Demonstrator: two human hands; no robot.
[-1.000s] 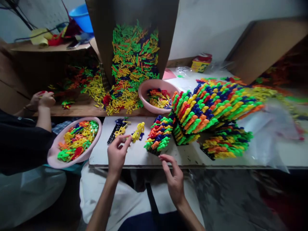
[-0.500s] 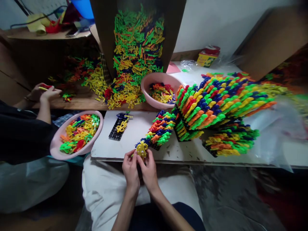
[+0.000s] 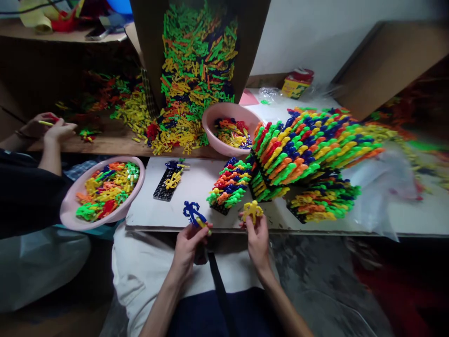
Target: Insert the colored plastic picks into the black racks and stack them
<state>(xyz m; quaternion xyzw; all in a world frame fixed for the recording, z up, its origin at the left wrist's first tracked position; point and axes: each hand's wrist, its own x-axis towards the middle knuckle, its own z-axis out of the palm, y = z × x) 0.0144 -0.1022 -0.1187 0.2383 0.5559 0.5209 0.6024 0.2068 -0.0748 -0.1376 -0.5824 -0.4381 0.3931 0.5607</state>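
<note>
My left hand (image 3: 189,245) grips a blue plastic toy figure (image 3: 191,213) above the table's front edge, with a small yellow piece (image 3: 202,223) at its lower end. Further right, my right hand (image 3: 257,236) pinches a yellow toy figure (image 3: 252,210) by its lower part. Beyond and between the hands stands a black holder (image 3: 221,209) packed with slanting rows of colourful figures (image 3: 233,182). To the left lies another black perforated holder (image 3: 163,188), with a yellow figure (image 3: 173,179) and a dark blue one on it.
Pink basins of coloured pieces stand at the left (image 3: 138,189) and back centre (image 3: 210,117). Large stacks of figures (image 3: 308,145) fill the right side. A tall carton of pieces (image 3: 199,61) rises behind. A co-worker's hands (image 3: 56,128) hold pieces at far left.
My hands have moved apart, the right one going right with the yellow figure. The blue figure now shows separately in my left hand. The view has shifted slightly.
</note>
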